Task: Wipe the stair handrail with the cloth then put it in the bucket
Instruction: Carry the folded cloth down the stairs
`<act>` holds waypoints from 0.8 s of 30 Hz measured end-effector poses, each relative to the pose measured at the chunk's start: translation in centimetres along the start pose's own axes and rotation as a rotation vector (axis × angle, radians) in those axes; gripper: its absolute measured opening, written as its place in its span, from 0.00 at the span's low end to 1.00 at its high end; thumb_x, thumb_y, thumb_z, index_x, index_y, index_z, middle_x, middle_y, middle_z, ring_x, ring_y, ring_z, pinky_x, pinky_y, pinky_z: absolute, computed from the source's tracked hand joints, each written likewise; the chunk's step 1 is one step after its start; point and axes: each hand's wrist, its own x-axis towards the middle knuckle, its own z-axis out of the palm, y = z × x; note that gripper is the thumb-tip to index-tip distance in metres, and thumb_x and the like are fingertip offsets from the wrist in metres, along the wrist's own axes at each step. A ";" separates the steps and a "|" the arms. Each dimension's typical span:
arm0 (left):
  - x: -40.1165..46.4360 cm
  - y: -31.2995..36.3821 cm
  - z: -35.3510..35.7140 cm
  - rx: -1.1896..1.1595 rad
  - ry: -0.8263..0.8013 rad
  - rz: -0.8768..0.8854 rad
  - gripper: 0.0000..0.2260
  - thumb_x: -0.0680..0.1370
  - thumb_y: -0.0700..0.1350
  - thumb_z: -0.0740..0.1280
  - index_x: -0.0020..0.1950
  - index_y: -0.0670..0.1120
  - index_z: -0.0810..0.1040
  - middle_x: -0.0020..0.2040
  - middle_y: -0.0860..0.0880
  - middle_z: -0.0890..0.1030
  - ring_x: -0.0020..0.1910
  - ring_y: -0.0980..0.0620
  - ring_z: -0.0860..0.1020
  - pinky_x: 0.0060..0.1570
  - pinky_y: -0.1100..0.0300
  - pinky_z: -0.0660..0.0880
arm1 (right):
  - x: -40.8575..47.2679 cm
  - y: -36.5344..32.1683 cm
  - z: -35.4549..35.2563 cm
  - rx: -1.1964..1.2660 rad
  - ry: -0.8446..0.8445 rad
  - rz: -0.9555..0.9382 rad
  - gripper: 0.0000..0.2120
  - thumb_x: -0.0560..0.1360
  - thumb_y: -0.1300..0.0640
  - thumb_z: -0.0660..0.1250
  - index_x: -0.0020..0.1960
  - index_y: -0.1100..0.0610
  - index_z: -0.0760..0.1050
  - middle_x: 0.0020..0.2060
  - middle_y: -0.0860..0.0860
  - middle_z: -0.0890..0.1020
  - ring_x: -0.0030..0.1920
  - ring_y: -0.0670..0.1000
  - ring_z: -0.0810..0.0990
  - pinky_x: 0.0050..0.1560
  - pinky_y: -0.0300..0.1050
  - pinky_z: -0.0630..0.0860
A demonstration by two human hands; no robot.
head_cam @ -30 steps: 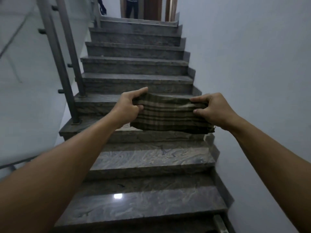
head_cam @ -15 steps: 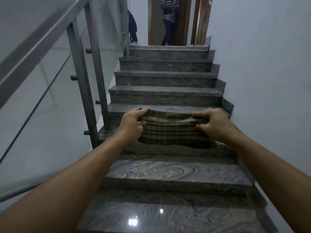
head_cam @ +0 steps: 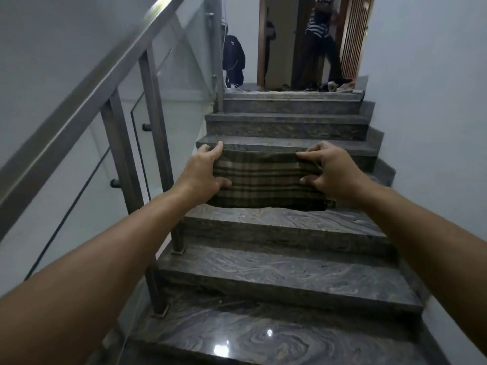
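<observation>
In the head view, I hold the cloth stretched between my two hands, out in front of me over the stairs. My left hand is clamped on the left edge of the cloth, thumb above and fingers curled under it. My right hand is clamped on the right edge in the same way. The cloth is a striped piece, folded, and its long axis runs from left to right, across the stairs. It hangs in the air and I judge that it touches no step.

The handrail is on my left. It is a metal bar that rises from the lower left toward the upper middle, on top of the posts and the glass panel. So the rail lies to the left of the cloth and above it, and its long axis goes up along the stairs, almost crossing the axis of the cloth. My left hand is clearly nearer to the rail than my right hand. The cloth and the rail are apart; the wiping is not begun yet.

I think the next move must carry the cloth to the left and upward, and lay it over the bar, most easily with the left hand leading.

I see no bucket in this view. Two persons stand far at the top landing.
</observation>
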 end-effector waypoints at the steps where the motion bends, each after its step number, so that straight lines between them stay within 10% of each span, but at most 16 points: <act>1: 1.9 -0.4 -0.6 0.023 -0.006 0.002 0.40 0.70 0.40 0.74 0.76 0.43 0.57 0.68 0.43 0.68 0.68 0.44 0.67 0.70 0.51 0.66 | 1.9 0.3 -0.2 -0.005 -0.016 -0.021 0.31 0.67 0.62 0.75 0.68 0.60 0.70 0.59 0.55 0.73 0.59 0.53 0.73 0.61 0.41 0.69; 24: 44.5 -6.1 -8.3 0.072 0.036 -0.065 0.40 0.68 0.38 0.76 0.75 0.44 0.60 0.64 0.45 0.70 0.64 0.46 0.70 0.63 0.58 0.68 | 46.3 7.8 -6.6 0.034 0.012 -0.145 0.27 0.66 0.64 0.75 0.64 0.60 0.75 0.54 0.55 0.76 0.52 0.50 0.73 0.57 0.44 0.72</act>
